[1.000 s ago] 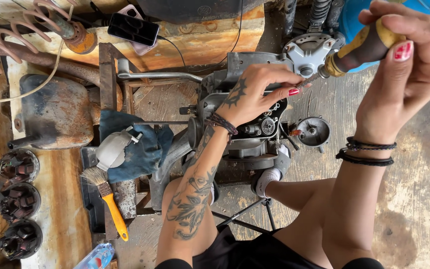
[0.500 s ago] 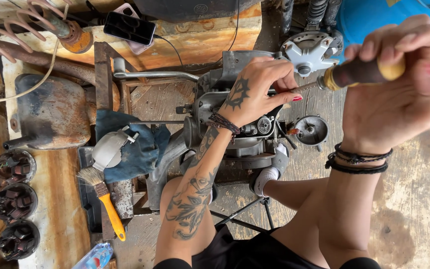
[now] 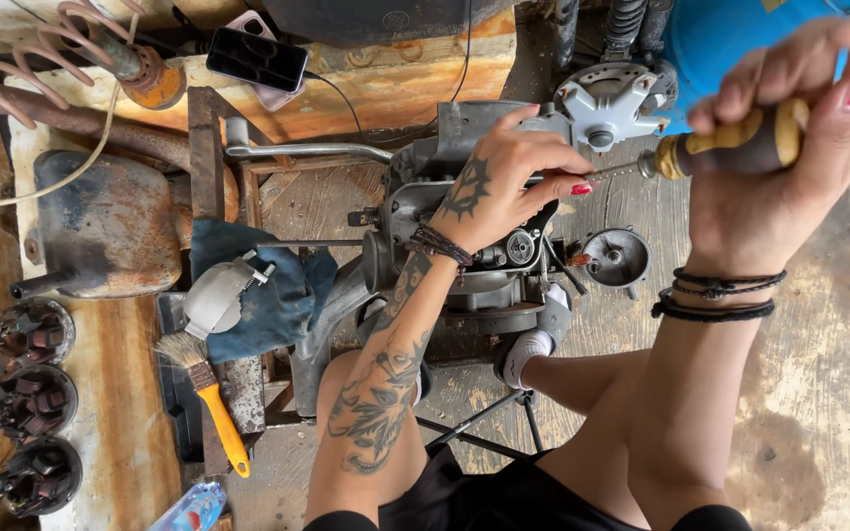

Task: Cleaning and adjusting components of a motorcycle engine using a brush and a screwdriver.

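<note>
Left hand (image 3: 492,192): centre of the frame, resting on top of the engine, fingers curled, fingertips pinching the thin metal shaft of the screwdriver near its tip; narrow grip.
Right hand (image 3: 779,167): upper right of the frame, fist wrapped round the screwdriver's handle; grip holding it firmly, slightly blurred.
Screwdriver (image 3: 730,147): yellow and black handle in the upper right, shaft running left and slightly down toward the engine, lying nearly level.
Engine (image 3: 474,265): grey, oily metal block at centre, beneath the left hand, on a rusty frame.
Round cover (image 3: 614,258): small grey metal cup, just right of the engine, on the floor.
Finned part (image 3: 607,98): pale metal piece, top centre-right, above the screwdriver shaft.
Blue rag (image 3: 277,295): left of the engine, with a pale metal casing (image 3: 216,295) lying on it.
Brush (image 3: 211,398): yellow handle, lower left, bristles pointing up-left.
Phone (image 3: 258,61): dark screen, top left-centre, on a worn wooden plank.
Coil spring (image 3: 12,84): rusty, upper left corner.
</note>
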